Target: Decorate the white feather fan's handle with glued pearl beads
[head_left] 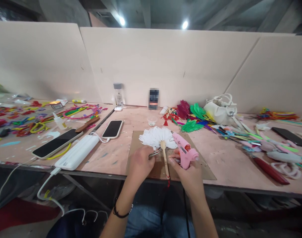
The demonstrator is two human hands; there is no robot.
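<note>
The right hand (184,163) curls around a pink plastic glue gun (183,148); the left hand (142,162) pinches a metal tool (155,152). Between them, the wooden handle (165,158) of a frilled white fan (154,137).

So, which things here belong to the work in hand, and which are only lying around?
Seemingly in use:
pink glue gun (right hand)
metal tool (left hand)
white fan
brown board

Probably lying about:
white handbag
power bank
clear bottle

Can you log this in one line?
left hand: silver metal tool | right hand: pink plastic glue gun | between: pale wooden handle of white ruffled fan | beneath: brown cardboard sheet
</note>
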